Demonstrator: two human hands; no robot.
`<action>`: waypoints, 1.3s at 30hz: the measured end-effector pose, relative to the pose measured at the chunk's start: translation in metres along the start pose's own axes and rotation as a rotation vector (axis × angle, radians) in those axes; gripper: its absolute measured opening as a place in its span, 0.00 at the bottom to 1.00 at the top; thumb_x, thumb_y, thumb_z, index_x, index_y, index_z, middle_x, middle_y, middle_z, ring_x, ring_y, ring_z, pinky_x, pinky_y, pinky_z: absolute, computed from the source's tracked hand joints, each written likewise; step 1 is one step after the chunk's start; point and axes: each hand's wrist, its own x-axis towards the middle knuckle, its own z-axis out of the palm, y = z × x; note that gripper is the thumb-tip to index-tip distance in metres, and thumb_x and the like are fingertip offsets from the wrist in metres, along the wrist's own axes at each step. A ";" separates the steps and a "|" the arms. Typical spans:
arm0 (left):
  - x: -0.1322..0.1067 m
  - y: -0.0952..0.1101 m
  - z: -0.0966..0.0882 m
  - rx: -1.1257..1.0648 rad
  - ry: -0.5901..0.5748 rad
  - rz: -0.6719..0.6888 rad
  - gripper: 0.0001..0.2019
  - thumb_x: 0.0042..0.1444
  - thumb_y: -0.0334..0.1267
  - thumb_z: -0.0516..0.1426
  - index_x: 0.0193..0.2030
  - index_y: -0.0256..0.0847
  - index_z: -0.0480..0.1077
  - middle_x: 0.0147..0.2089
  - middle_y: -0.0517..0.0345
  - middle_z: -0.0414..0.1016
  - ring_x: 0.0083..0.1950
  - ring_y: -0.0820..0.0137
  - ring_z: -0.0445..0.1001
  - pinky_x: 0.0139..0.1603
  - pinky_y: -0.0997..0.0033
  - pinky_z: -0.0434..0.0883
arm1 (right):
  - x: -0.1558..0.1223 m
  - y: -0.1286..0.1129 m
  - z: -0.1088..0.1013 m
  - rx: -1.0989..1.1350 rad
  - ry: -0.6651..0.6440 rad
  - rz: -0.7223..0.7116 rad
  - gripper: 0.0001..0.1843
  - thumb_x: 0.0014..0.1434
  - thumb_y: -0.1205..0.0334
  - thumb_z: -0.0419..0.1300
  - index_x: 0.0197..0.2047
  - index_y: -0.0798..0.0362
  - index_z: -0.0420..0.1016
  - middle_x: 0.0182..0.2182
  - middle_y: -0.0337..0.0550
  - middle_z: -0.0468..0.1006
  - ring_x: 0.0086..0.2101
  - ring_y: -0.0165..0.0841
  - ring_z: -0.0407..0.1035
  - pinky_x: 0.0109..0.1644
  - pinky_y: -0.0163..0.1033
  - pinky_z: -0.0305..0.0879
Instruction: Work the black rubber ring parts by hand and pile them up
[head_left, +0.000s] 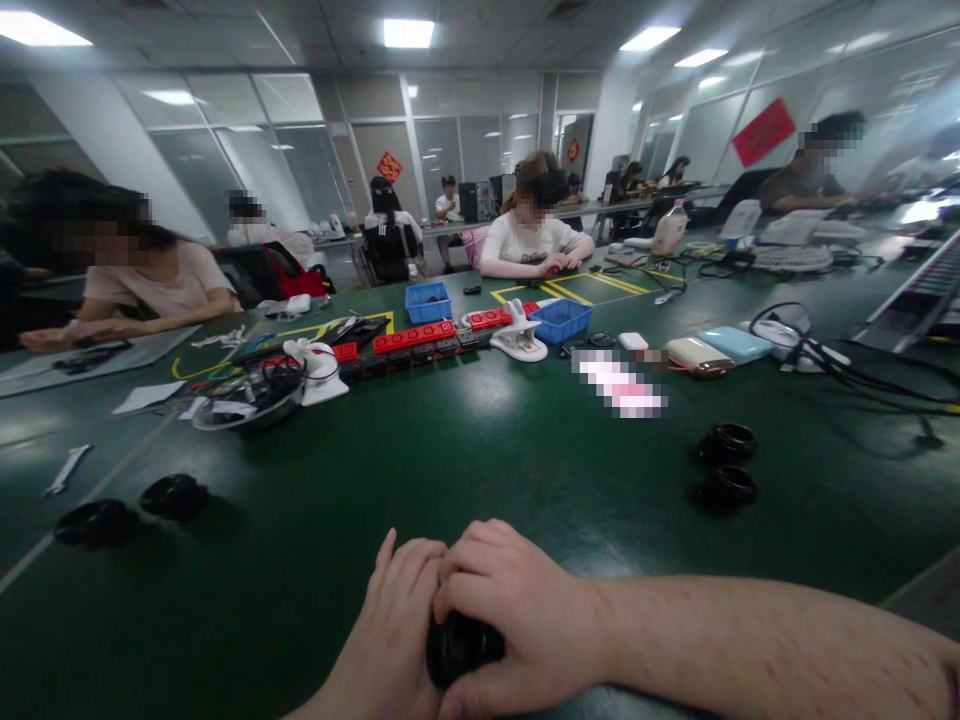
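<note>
Near the table's front edge, a black round part (pixel 461 652) with a ring-shaped rim sits between my two hands. My right hand (pixel 517 605) is closed over it, fingers curled across the top and thumb low on the near side. Against its left side presses my left hand (pixel 397 610), one fingertip sticking up apart and the other fingers partly covered by my right hand. Much of the part is hidden. Similar black round parts lie on the table: one (pixel 96 522) and another (pixel 172 495) at left, two more, one (pixel 727 443) behind the other (pixel 726 488), at right.
A wrench (pixel 69 470) lies at far left on the green table (pixel 450 460). Farther back are a metal bowl (pixel 247 415) of parts, red power strips (pixel 412 337), a white clip stand (pixel 519 335), blue bins (pixel 559 320) and cables (pixel 825 350). Several people sit around.
</note>
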 end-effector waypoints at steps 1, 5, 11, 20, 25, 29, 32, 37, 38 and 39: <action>0.002 0.002 -0.002 -0.001 -0.015 -0.019 0.29 0.38 0.56 0.62 0.46 0.43 0.65 0.43 0.51 0.69 0.48 0.53 0.67 0.58 0.32 0.46 | 0.000 0.000 0.000 -0.010 -0.005 0.002 0.22 0.47 0.43 0.60 0.34 0.54 0.68 0.32 0.40 0.71 0.33 0.31 0.62 0.36 0.37 0.56; 0.012 0.010 -0.013 -0.056 -0.101 -0.041 0.18 0.37 0.42 0.62 0.38 0.43 0.68 0.37 0.56 0.68 0.42 0.58 0.68 0.59 0.37 0.50 | 0.000 0.000 -0.002 0.008 -0.024 0.000 0.18 0.47 0.48 0.62 0.34 0.53 0.69 0.32 0.39 0.72 0.33 0.30 0.63 0.37 0.37 0.56; 0.024 0.012 -0.030 -0.207 -0.239 0.018 0.18 0.36 0.36 0.64 0.39 0.46 0.71 0.46 0.57 0.65 0.50 0.59 0.63 0.53 0.57 0.64 | 0.002 0.001 -0.004 0.136 -0.105 -0.156 0.08 0.45 0.65 0.56 0.32 0.53 0.69 0.33 0.35 0.76 0.37 0.29 0.65 0.45 0.37 0.57; 0.022 0.009 -0.033 -0.136 -0.286 0.087 0.31 0.42 0.47 0.63 0.55 0.49 0.62 0.55 0.52 0.64 0.57 0.55 0.61 0.61 0.45 0.51 | 0.001 0.000 -0.004 0.172 -0.046 -0.241 0.10 0.51 0.61 0.54 0.37 0.54 0.68 0.38 0.39 0.76 0.42 0.30 0.65 0.50 0.38 0.56; 0.011 0.001 -0.014 -0.101 -0.136 0.059 0.42 0.34 0.62 0.62 0.55 0.41 0.61 0.52 0.46 0.67 0.54 0.50 0.64 0.60 0.35 0.45 | 0.000 0.000 -0.002 0.070 0.009 -0.045 0.21 0.49 0.46 0.60 0.37 0.54 0.64 0.34 0.42 0.73 0.36 0.33 0.65 0.42 0.39 0.59; 0.008 0.006 -0.007 -0.076 -0.082 -0.062 0.31 0.39 0.59 0.61 0.46 0.41 0.66 0.46 0.47 0.70 0.50 0.51 0.67 0.59 0.34 0.48 | 0.001 0.001 0.001 -0.015 -0.024 -0.001 0.22 0.49 0.42 0.58 0.32 0.54 0.64 0.30 0.39 0.72 0.31 0.31 0.63 0.36 0.38 0.57; 0.011 0.011 -0.011 -0.087 -0.132 -0.114 0.17 0.47 0.48 0.59 0.42 0.42 0.69 0.42 0.51 0.72 0.46 0.55 0.70 0.58 0.37 0.53 | 0.002 0.000 0.001 -0.039 -0.066 -0.017 0.20 0.49 0.45 0.60 0.31 0.54 0.65 0.29 0.38 0.72 0.31 0.30 0.63 0.36 0.37 0.57; 0.015 0.008 -0.014 -0.158 -0.163 -0.035 0.24 0.38 0.41 0.63 0.45 0.43 0.68 0.44 0.53 0.70 0.48 0.56 0.68 0.60 0.42 0.54 | 0.002 0.000 -0.002 0.006 -0.116 -0.085 0.12 0.48 0.55 0.61 0.33 0.53 0.69 0.32 0.38 0.74 0.35 0.32 0.64 0.40 0.38 0.57; 0.016 0.007 -0.015 -0.169 -0.169 -0.015 0.25 0.36 0.40 0.63 0.46 0.44 0.68 0.45 0.54 0.69 0.49 0.56 0.67 0.60 0.43 0.54 | 0.002 0.000 -0.003 0.021 -0.126 -0.117 0.10 0.48 0.57 0.60 0.33 0.53 0.70 0.32 0.37 0.75 0.36 0.31 0.64 0.40 0.38 0.57; 0.017 0.007 -0.016 -0.179 -0.181 0.004 0.26 0.35 0.39 0.63 0.46 0.44 0.68 0.45 0.54 0.69 0.49 0.55 0.67 0.60 0.44 0.54 | 0.003 0.000 -0.004 0.034 -0.136 -0.152 0.09 0.48 0.59 0.60 0.33 0.53 0.70 0.32 0.36 0.75 0.36 0.31 0.63 0.41 0.38 0.57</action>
